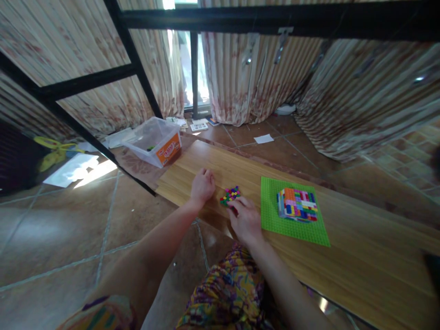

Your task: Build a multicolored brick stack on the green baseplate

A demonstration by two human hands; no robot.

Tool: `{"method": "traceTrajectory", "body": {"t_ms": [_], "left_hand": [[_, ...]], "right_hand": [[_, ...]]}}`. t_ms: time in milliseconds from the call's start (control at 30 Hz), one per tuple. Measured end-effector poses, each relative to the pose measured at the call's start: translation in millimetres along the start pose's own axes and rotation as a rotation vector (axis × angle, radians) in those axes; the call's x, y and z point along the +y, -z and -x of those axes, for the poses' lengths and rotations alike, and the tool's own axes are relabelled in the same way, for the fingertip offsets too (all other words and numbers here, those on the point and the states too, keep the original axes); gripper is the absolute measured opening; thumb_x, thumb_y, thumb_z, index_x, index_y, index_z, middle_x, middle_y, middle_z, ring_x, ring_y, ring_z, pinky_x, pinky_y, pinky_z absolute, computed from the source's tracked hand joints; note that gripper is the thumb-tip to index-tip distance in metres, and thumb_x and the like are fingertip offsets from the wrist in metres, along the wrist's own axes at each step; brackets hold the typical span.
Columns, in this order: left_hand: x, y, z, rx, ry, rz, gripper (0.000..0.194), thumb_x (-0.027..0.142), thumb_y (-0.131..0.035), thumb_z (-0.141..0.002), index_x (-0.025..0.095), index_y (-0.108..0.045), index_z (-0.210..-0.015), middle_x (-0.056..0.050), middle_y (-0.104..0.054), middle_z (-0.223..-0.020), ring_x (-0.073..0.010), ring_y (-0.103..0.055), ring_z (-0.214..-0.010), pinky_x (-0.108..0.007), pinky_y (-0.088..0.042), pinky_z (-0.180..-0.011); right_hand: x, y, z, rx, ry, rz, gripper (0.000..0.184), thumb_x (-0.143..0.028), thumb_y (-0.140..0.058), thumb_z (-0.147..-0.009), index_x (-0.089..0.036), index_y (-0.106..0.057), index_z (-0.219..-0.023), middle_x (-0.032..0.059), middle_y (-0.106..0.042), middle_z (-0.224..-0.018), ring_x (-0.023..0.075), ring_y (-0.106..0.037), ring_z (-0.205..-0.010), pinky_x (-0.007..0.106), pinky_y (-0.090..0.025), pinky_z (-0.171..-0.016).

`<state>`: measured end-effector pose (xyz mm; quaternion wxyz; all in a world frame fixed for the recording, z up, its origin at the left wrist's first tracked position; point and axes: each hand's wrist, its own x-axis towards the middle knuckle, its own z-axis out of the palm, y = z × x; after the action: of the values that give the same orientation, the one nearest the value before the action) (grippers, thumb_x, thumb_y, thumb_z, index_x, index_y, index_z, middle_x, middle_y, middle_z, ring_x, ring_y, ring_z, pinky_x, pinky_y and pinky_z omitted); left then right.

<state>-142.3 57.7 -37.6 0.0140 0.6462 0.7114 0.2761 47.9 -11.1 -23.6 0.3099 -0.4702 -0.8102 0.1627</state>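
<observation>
The right hand (245,220) pinches into a small pile of multicoloured plastic bricks (230,195) at its fingertips; which brick it grips I cannot tell. The left hand (202,185) rests curled, empty, just left. Lift one brick cleanly, keeping the pile undisturbed.

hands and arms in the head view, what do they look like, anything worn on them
Both hands, left hand and right hand, are bare: no gloves, rings or watch show. The forearms are uncovered. A colourful patterned short sleeve shows at the left upper arm, matching the floral garment over the lap.
</observation>
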Motion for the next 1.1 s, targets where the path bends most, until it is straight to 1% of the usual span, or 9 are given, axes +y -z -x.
{"method": "traceTrajectory", "body": {"t_ms": [200, 333, 500, 600, 667, 767, 867, 967, 1100], "left_hand": [[0.5, 0.2, 0.2, -0.003, 0.001, 0.016, 0.019, 0.016, -0.044, -0.09, 0.019, -0.062, -0.092, -0.009, -0.06, -0.096, -0.0204, -0.058, -0.096, -0.032, -0.047, -0.086], [0.8, 0.5, 0.6, -0.01, 0.007, 0.018, 0.02, 0.016, -0.044, -0.09, 0.019, -0.063, -0.092, -0.009, -0.06, -0.097, -0.0207, -0.059, -0.096, -0.033, -0.047, -0.086], [1.3, 1.4, 0.6, -0.004, 0.006, 0.0, 0.02, 0.017, -0.043, -0.09, 0.019, -0.063, -0.091, -0.009, -0.06, -0.095, -0.0206, -0.059, -0.095, -0.033, -0.047, -0.084], [1.4, 2.3, 0.3, -0.001, -0.005, -0.013, 0.02, 0.017, -0.042, -0.091, 0.019, -0.062, -0.09, -0.009, -0.061, -0.094, -0.0204, -0.059, -0.093, -0.032, -0.047, -0.083], [1.3, 2.7, 0.1, -0.003, -0.008, -0.019, 0.021, 0.017, -0.042, -0.091, 0.019, -0.062, -0.089, -0.009, -0.061, -0.095, -0.0203, -0.059, -0.092, -0.031, -0.047, -0.082], [0.5, 2.9, -0.4, 0.0, -0.015, -0.03, 0.021, 0.018, -0.041, -0.091, 0.019, -0.062, -0.089, -0.009, -0.061, -0.095, -0.0205, -0.06, -0.092, -0.031, -0.047, -0.08], [-0.9, 2.8, -1.0, 0.012, -0.023, -0.038, 0.021, 0.019, -0.042, -0.09, 0.019, -0.062, -0.089, -0.009, -0.062, -0.095, -0.0212, -0.06, -0.093, -0.031, -0.047, -0.08], [-2.8, 2.4, -2.3, 0.022, -0.022, -0.049, 0.021, 0.02, -0.042, -0.089, 0.02, -0.063, -0.089, -0.008, -0.062, -0.095, -0.0216, -0.061, -0.093, -0.031, -0.047, -0.079], [-4.7, 1.6, -4.4, 0.015, -0.025, -0.053, 0.021, 0.022, -0.043, -0.089, 0.02, -0.064, -0.09, -0.008, -0.062, -0.095, -0.022, -0.061, -0.092, -0.031, -0.047, -0.078]], "right_hand": [[9.6, 9.8, 7.1, -0.027, 0.006, 0.068, 0.011, -0.019, -0.062, -0.085, -0.023, -0.07, -0.091, 0.0068, -0.064, -0.099, 0.023, -0.056, -0.092, 0.036, -0.046, -0.081], [6.7, 14.1, 4.3, -0.056, 0.035, 0.101, 0.01, -0.018, -0.061, -0.086, -0.022, -0.07, -0.089, 0.0077, -0.063, -0.098, 0.0241, -0.055, -0.092, 0.037, -0.046, -0.081], [4.7, 13.5, -2.7, -0.086, 0.055, 0.097, 0.013, -0.016, -0.058, -0.088, -0.022, -0.07, -0.087, 0.0079, -0.063, -0.096, 0.024, -0.055, -0.092, 0.037, -0.046, -0.081], [3.1, 15.6, -5.3, -0.069, 0.051, 0.079, 0.015, -0.017, -0.056, -0.09, -0.022, -0.07, -0.087, 0.008, -0.064, -0.096, 0.0239, -0.056, -0.094, 0.036, -0.047, -0.083], [-0.3, 22.3, -4.1, -0.032, 0.01, 0.026, 0.015, -0.019, -0.055, -0.09, -0.021, -0.07, -0.087, 0.0078, -0.066, -0.095, 0.0234, -0.059, -0.094, 0.036, -0.048, -0.084], [-5.0, 41.1, 5.3, 0.054, -0.123, -0.172, 0.015, -0.024, -0.055, -0.091, -0.021, -0.07, -0.089, 0.0056, -0.07, -0.089, 0.0202, -0.064, -0.086, 0.033, -0.05, -0.079], [0.4, 65.3, 22.7, 0.212, -0.331, -0.415, 0.017, -0.033, -0.061, -0.087, -0.02, -0.071, -0.09, 0.0038, -0.072, -0.085, 0.0172, -0.066, -0.075, 0.029, -0.052, -0.071], [22.7, 91.1, 41.8, 0.408, -0.522, -0.537, 0.019, -0.037, -0.07, -0.078, -0.02, -0.072, -0.087, 0.0034, -0.074, -0.082, 0.0172, -0.067, -0.072, 0.03, -0.054, -0.069], [68.0, 123.1, 59.3, 0.641, -0.66, -0.558, 0.023, -0.036, -0.078, -0.065, -0.019, -0.073, -0.08, 0.0032, -0.074, -0.077, 0.0174, -0.066, -0.069, 0.03, -0.054, -0.067]]}}
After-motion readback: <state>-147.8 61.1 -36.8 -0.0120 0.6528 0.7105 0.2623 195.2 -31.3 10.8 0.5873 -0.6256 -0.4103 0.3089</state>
